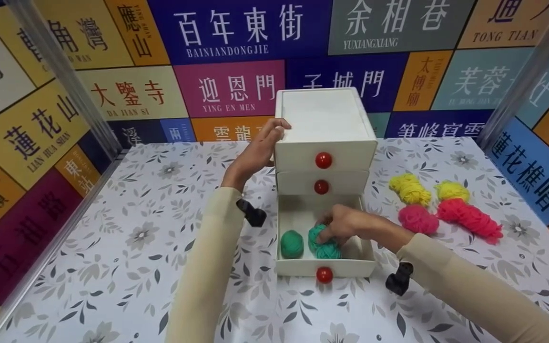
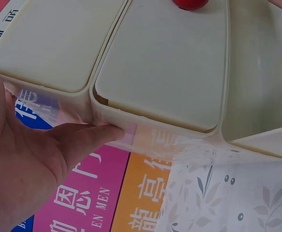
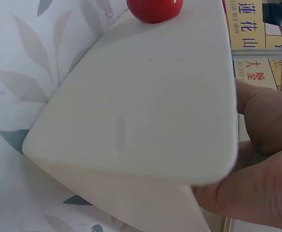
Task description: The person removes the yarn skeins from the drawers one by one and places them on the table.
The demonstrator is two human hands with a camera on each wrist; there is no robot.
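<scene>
A white drawer cabinet (image 1: 322, 114) with red round knobs stands on the table, its bottom drawer (image 1: 298, 209) pulled out. My left hand (image 1: 258, 150) holds the cabinet's left side, fingertips bent over the top edge; in the left wrist view the thumb (image 2: 95, 137) lies along the side wall. Inside the bottom drawer, my right hand (image 1: 348, 224) pinches a teal yarn ball (image 1: 322, 243). A green yarn ball (image 1: 292, 244) lies to its left in the same drawer. The right wrist view shows the drawer front (image 3: 131, 101) hiding the fingertips and the yarn.
Right of the cabinet lie two yellow yarn bundles (image 1: 409, 188), a dark pink yarn ball (image 1: 418, 219) and a bright pink yarn skein (image 1: 470, 220). Panels with Chinese lettering (image 1: 236, 28) rise behind the table (image 1: 136, 267). The bottom drawer's red knob (image 1: 324, 275) sticks out toward me.
</scene>
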